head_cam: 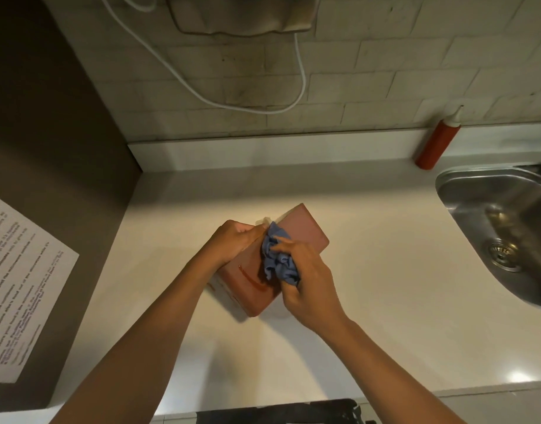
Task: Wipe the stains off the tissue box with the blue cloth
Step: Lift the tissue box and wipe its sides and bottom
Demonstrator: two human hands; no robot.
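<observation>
Surface: I see a pale table [370,270] that runs back to a tiled wall [370,71], with a dark panel [49,148] closing its left edge.
Room: a white cable [302,71] loops down the wall; a printed sheet [21,289] is stuck on the dark panel.
Right edge: a steel sink [465,191] is set into the table there, and a red squeeze bottle [437,142] stands at the back edge just left of it.
Open room: I see bare table in front of, behind and right of the box, up to the sink.
Tissue box: the tissue box [303,231] sits near the middle of the table, turned at an angle, with a red streak [251,278] on its near end.
Left hand: my left hand [232,240] grips the box's left side, fingers curled over its top edge, arm reaching in from the near left.
Right hand: my right hand [309,280] holds the bunched blue cloth [278,258] in curled fingers and presses it on the box's top.
</observation>
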